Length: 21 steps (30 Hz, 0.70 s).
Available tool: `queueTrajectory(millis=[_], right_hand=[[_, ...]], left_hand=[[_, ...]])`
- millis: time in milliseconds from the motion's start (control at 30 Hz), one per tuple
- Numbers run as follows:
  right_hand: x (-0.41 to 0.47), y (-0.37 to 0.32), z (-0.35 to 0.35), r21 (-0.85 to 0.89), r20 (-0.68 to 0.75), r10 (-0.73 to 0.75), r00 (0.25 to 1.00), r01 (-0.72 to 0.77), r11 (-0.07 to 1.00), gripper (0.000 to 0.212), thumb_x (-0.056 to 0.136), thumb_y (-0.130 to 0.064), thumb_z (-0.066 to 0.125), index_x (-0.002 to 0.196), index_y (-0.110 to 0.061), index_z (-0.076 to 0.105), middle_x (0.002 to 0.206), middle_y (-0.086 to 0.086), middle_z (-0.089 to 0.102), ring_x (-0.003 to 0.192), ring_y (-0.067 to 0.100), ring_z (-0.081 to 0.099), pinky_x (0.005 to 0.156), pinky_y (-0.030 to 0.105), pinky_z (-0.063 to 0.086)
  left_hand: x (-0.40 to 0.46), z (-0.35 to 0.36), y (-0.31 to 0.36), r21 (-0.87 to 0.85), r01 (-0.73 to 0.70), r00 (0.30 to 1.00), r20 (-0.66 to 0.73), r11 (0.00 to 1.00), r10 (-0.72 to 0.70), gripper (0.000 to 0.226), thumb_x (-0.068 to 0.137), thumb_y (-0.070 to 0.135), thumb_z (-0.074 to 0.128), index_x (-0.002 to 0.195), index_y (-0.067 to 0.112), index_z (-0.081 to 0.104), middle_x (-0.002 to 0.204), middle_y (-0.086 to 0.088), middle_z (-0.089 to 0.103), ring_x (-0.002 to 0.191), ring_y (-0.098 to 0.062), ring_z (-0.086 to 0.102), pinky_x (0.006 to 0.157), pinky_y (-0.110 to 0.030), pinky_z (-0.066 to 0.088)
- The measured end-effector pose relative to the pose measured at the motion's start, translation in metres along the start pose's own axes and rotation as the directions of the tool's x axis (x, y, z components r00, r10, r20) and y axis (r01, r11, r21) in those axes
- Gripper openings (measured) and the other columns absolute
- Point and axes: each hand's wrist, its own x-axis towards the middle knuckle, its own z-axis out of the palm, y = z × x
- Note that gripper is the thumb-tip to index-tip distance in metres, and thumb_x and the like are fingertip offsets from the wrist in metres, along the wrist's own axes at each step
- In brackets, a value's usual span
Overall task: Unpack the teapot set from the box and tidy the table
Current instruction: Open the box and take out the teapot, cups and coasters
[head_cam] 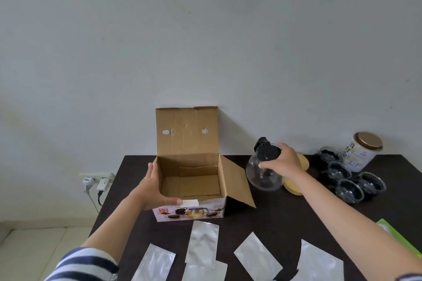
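A dark, flat-topped rectangular table (262,219) stands against a pale grey wall (205,41). On its far middle sits an open brown cardboard box (189,180) with a printed picture of the tea set on its near face; its lid flap stands upright against the wall, a side flap hangs out to the right, and the inside shows only bare cardboard.

The person's left hand (153,187) grips the box's near-left corner, fingers along the left wall and thumb laid over the front rim. The right hand (283,162) is closed over the top of a clear round glass teapot with a black lid and handle (262,173), which stands just right of the box, beside the open flap. Behind the teapot lies a pale yellow round disc (294,187), partly hidden.

At the far right corner stands a white cylindrical tin with a gold lid (363,153). Near it is a cluster of small clear glass cups with dark handles (349,180), close together.

Along the near edge lie several flat silvery foil sachets (202,244), some overlapping. A green flat packet (397,237) shows at the right edge. A white power strip with plugs (96,181) hangs on the wall left of the table.
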Motion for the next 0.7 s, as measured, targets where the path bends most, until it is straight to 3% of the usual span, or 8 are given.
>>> queueTrajectory(millis=[167,333,533,600,700], right_hand=[[0.018,0.023,0.019,0.042,0.009,0.067,0.998,-0.068,0.997,0.088,0.051,-0.029,0.089,0.126,-0.008,0.049,0.124,0.011,0.054,0.11,0.029,0.055,0.086,0.039,0.052],[0.035,0.033,0.032,0.046,0.036,0.09,0.995,-0.092,0.995,0.099,0.057,-0.025,0.086,0.14,-0.006,0.037,0.134,0.014,0.046,0.122,0.031,0.047,0.09,0.037,0.047],[0.049,0.041,0.037,0.085,0.062,0.078,0.995,-0.083,0.993,0.102,0.054,-0.032,0.083,0.141,-0.011,0.034,0.138,0.016,0.041,0.126,0.031,0.042,0.101,0.044,0.044],[0.046,0.042,0.041,0.101,0.017,0.085,0.996,-0.087,0.991,0.1,0.062,-0.026,0.084,0.143,-0.01,0.028,0.143,0.018,0.031,0.133,0.033,0.031,0.105,0.041,0.037],[0.024,0.041,0.051,0.11,-0.191,0.087,0.978,-0.067,0.992,0.098,0.066,-0.029,0.085,0.143,-0.013,0.027,0.148,0.022,0.022,0.138,0.037,0.02,0.109,0.048,0.032]], left_hand=[[0.003,0.003,0.001,-0.019,0.026,1.0,0.016,0.999,-0.026,0.159,0.037,0.074,0.079,0.143,0.028,-0.03,0.155,-0.001,-0.028,0.146,-0.031,0.0,0.116,-0.045,0.02],[0.006,0.006,-0.003,-0.062,0.014,1.0,0.008,0.998,-0.014,0.159,0.037,0.072,0.081,0.143,0.03,-0.031,0.155,0.001,-0.028,0.146,-0.028,-0.004,0.117,-0.046,0.018],[0.007,0.008,-0.005,-0.064,0.023,1.0,-0.003,0.998,-0.023,0.159,0.039,0.069,0.082,0.143,0.027,-0.03,0.154,0.001,-0.029,0.146,-0.026,-0.006,0.117,-0.044,0.017],[0.008,0.009,-0.007,-0.067,0.022,1.0,-0.006,0.998,-0.023,0.16,0.038,0.071,0.082,0.143,0.028,-0.03,0.154,0.002,-0.029,0.146,-0.023,-0.009,0.118,-0.043,0.014],[0.008,0.009,-0.009,-0.074,0.019,1.0,-0.013,0.997,-0.02,0.161,0.036,0.073,0.081,0.143,0.03,-0.03,0.155,0.003,-0.029,0.146,-0.021,-0.012,0.118,-0.044,0.013]])
